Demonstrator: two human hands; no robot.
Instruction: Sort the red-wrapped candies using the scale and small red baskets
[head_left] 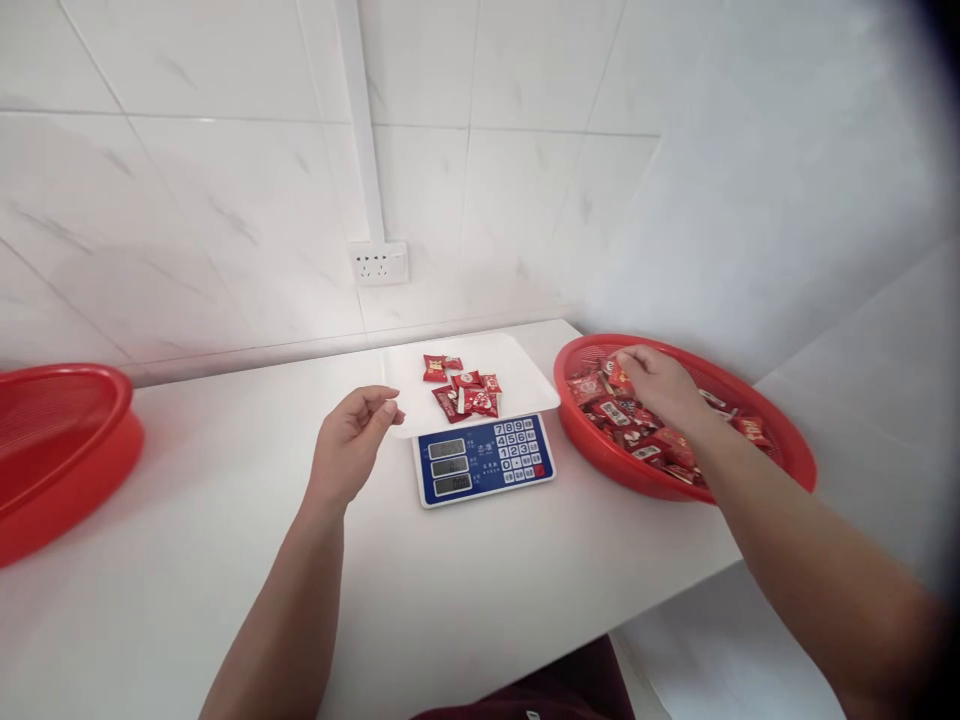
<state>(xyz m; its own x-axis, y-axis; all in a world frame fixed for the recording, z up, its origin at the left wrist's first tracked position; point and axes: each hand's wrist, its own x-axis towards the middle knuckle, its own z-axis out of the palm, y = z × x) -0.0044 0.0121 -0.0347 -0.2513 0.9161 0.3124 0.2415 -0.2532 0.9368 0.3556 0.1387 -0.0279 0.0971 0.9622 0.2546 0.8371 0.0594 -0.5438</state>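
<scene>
My right hand (660,380) is over the red basket (796,465), its fingertips pinched on a small red wrapped candy (618,378). Below that hand, the basket holds many similar red packets. My left hand (352,440) hovers at the left edge of a white tray (517,365), fingers loosely curled with a gap between thumb and index finger; I see nothing in it. Several red wrapped candies (478,402) lie grouped on the tray. The tray sits on a digital scale (486,460) with a blue keypad panel and three small displays.
Another red basket (112,450) stands at the left end of the white table (420,580), partly out of frame. Behind the table rises a tiled wall with a power socket (380,264) and a cable duct. The table's front edge runs close to my body.
</scene>
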